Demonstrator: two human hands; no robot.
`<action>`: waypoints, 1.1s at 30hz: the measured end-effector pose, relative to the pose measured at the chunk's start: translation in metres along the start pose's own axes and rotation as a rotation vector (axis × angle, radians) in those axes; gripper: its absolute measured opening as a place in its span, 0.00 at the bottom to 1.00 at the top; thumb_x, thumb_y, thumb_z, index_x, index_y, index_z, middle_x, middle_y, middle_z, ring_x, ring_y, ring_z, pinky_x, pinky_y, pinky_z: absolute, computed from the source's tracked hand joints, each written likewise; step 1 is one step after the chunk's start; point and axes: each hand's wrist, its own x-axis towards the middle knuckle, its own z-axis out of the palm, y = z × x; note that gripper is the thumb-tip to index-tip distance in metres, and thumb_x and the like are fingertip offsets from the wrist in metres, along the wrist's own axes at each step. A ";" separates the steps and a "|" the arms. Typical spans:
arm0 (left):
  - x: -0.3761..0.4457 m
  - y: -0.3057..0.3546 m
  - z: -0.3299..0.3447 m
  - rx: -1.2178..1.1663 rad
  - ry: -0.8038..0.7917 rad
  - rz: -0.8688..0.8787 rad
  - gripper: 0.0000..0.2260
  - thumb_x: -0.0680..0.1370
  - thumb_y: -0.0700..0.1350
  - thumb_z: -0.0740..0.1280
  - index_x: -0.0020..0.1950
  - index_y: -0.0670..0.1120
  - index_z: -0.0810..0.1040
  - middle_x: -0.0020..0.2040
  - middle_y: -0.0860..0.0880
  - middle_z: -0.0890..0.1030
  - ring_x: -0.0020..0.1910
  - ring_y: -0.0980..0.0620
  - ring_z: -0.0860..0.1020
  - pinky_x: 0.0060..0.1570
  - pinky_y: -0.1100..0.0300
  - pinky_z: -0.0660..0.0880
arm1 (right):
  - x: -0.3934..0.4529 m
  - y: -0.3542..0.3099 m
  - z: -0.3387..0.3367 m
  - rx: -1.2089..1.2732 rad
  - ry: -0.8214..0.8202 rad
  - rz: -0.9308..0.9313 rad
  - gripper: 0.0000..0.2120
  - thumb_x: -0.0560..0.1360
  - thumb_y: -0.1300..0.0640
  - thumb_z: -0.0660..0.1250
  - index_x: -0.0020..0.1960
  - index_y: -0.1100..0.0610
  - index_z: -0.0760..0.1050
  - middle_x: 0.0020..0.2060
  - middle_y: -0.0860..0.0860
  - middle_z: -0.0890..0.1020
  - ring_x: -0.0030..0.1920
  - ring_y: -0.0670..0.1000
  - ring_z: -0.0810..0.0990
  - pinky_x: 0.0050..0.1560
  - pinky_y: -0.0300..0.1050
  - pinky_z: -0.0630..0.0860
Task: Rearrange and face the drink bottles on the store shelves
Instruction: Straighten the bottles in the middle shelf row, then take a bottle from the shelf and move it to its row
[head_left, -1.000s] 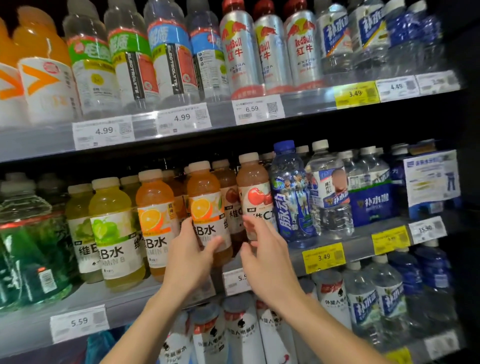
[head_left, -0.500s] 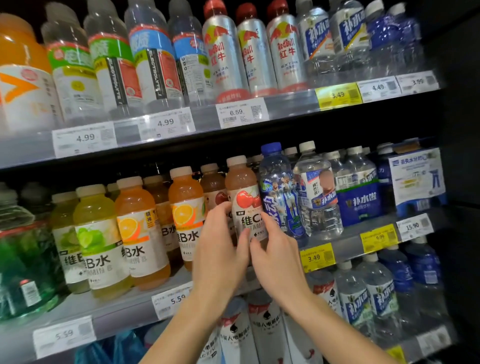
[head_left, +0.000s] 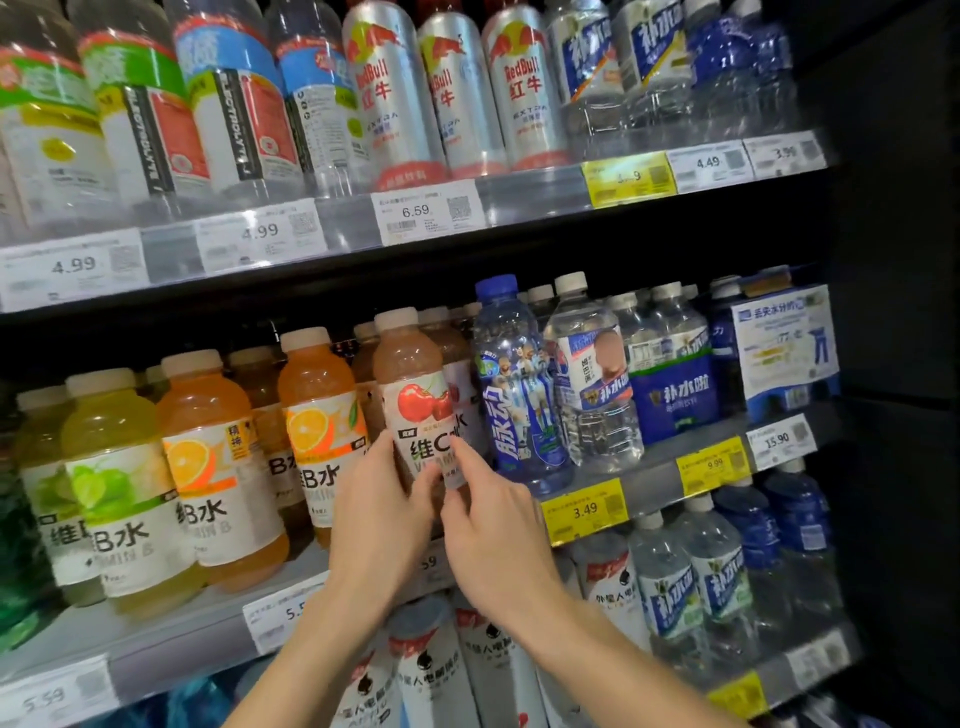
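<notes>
The cherry-label bottle (head_left: 415, 395) stands at the front edge of the middle shelf (head_left: 171, 634), roughly centre in the row, and you have it between both hands. Your left hand (head_left: 376, 514) wraps its lower left side with the thumb laid across the label, and your right hand (head_left: 493, 525) pinches its lower right edge with the fingertips, so each hand is closed narrowly on this one bottle. Its label, with the red cherries and large characters, faces nearly straight out, perhaps turned slightly toward the right; the base is hidden behind your hands, so you cannot tell whether it sits flat or is lifted a touch. This looks like the facing step for this bottle, close to finished. The next move likely calls for a small twist to square the label, then setting it in line with its neighbours and letting go. Just left of it stands an orange-label bottle (head_left: 319, 415), touching or nearly touching your left hand, and farther left another orange one (head_left: 218, 467) and a lime-label bottle (head_left: 119, 488) sit nearer to you, so the front line steps back toward the right. Just right stands the blue-cap bottle (head_left: 519, 389), close enough that your right fingers could nudge it; keep the twist tight. Beyond that is a clear water bottle (head_left: 592, 374). Behind the cherry bottle more of its kind wait in the dark.
</notes>
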 end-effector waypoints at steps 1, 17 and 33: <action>-0.004 0.002 -0.003 0.030 0.028 0.025 0.07 0.78 0.44 0.70 0.54 0.50 0.76 0.44 0.53 0.81 0.45 0.50 0.80 0.41 0.56 0.74 | 0.000 -0.001 0.001 -0.003 0.000 -0.006 0.24 0.82 0.57 0.56 0.78 0.48 0.60 0.65 0.50 0.79 0.65 0.54 0.74 0.61 0.49 0.69; -0.028 0.026 0.002 -0.002 0.077 0.139 0.24 0.76 0.41 0.72 0.71 0.48 0.72 0.66 0.52 0.77 0.66 0.53 0.74 0.67 0.52 0.72 | -0.002 0.028 -0.028 0.204 0.247 0.012 0.11 0.78 0.59 0.66 0.60 0.52 0.79 0.52 0.46 0.84 0.54 0.45 0.82 0.59 0.49 0.78; 0.025 0.053 0.062 -0.376 -0.147 -0.135 0.22 0.71 0.48 0.78 0.59 0.50 0.72 0.54 0.54 0.80 0.52 0.55 0.80 0.53 0.57 0.77 | 0.012 0.055 -0.072 0.027 0.159 0.104 0.28 0.73 0.56 0.72 0.72 0.49 0.70 0.59 0.44 0.80 0.60 0.44 0.77 0.58 0.37 0.74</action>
